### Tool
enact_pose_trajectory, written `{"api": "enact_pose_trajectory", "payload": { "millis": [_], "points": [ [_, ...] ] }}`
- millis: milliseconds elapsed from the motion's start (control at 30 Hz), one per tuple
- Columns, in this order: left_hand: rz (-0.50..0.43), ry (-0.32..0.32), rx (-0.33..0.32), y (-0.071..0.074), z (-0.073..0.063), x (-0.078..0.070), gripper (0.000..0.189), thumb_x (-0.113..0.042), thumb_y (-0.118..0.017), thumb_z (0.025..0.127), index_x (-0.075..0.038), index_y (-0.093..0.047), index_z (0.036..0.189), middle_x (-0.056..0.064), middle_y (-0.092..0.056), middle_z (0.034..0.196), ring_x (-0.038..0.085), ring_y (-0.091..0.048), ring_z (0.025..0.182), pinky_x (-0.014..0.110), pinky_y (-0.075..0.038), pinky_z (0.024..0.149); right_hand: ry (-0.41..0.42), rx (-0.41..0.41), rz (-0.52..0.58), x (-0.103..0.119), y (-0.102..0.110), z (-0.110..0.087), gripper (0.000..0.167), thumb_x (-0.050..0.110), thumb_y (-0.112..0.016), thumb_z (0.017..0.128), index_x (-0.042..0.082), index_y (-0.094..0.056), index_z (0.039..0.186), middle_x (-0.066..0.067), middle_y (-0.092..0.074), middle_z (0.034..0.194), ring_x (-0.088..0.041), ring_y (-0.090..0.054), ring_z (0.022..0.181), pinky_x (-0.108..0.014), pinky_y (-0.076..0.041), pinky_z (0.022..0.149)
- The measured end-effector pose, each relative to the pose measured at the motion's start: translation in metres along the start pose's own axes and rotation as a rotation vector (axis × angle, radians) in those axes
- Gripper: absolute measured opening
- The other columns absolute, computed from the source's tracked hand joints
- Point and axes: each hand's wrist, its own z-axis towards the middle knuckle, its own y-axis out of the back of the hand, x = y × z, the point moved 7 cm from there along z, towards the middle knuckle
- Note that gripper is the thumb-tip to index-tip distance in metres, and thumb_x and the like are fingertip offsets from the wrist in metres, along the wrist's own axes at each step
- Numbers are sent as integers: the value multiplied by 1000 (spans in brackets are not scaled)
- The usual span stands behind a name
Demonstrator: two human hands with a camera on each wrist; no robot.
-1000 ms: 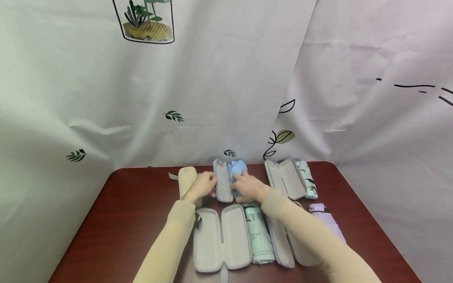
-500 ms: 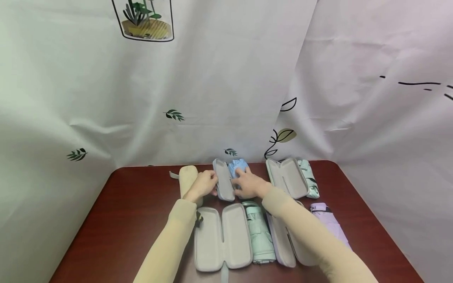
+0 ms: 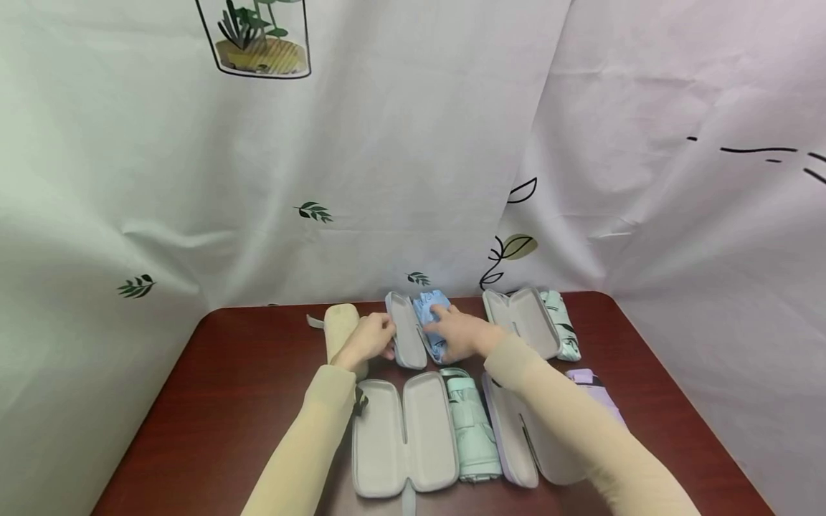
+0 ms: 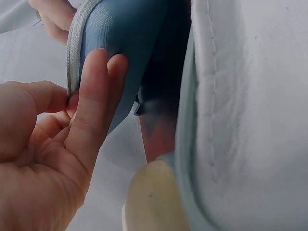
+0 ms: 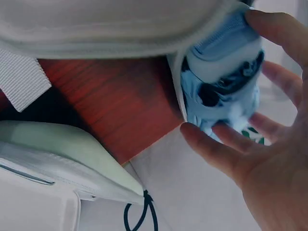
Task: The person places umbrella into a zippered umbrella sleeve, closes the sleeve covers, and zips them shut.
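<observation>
A pale blue zip case (image 3: pixel 406 333) lies opened near the back of the table, with its grey lining up. My left hand (image 3: pixel 369 340) pinches the zipped rim of its left half; in the left wrist view the blue outer shell (image 4: pixel 127 31) shows beside the fingers. A blue folded umbrella (image 3: pixel 426 304) lies in the right half. Over it spreads my right hand (image 3: pixel 463 333), fingertips against its sides. In the right wrist view, the umbrella's rounded end (image 5: pixel 211 67) and rumpled cloth show between the spread fingers and the case rim.
A cream case (image 3: pixel 338 326) stands left of the hands. In front lie an open grey-lined case (image 3: pixel 431 430), a mint folded umbrella (image 3: pixel 474 430) and a purple-edged case (image 3: pixel 510 437). Farther right are a lilac umbrella (image 3: pixel 606 398), another open case (image 3: pixel 532 326) and a patterned mint umbrella (image 3: pixel 561 326).
My right hand shifts slightly to the right and its fingers spread, so more of the blue umbrella shows. The left hand keeps its place on the case rim.
</observation>
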Motion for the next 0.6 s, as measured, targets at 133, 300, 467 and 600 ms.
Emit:
{"api": "enact_pose_trajectory", "payload": {
  "millis": [133,300,467,600],
  "points": [
    [-2,12,16,-1,1,-1,25,-6,-43,96,-4,-56,74,9,-59,64,16,-63,47,29,-52,51,27,-64,-90,5,-4,2,56,31,-80,76,23,-63,128,-15,-29,150,-39,-38,125,-40,-49,84],
    [6,6,15,0,2,-4,25,-5,-44,97,-3,-56,75,8,-59,63,15,-63,47,28,-51,51,41,-84,-99,12,-5,7,47,32,-80,75,23,-67,120,-15,-32,147,-37,-39,117,-40,-49,81],
    [2,1,31,-1,3,-5,25,-6,-43,97,-4,-56,76,7,-59,64,15,-63,48,28,-52,52,18,-65,-121,14,-7,10,48,34,-81,75,24,-68,120,-12,-34,144,-35,-39,114,-36,-49,80],
    [-16,6,35,-3,5,-5,25,-6,-43,97,-4,-56,76,8,-59,65,16,-63,48,29,-52,52,-8,-80,-115,15,-8,12,47,36,-82,73,24,-69,117,-10,-37,139,-34,-38,111,-34,-49,77]
  ]
}}
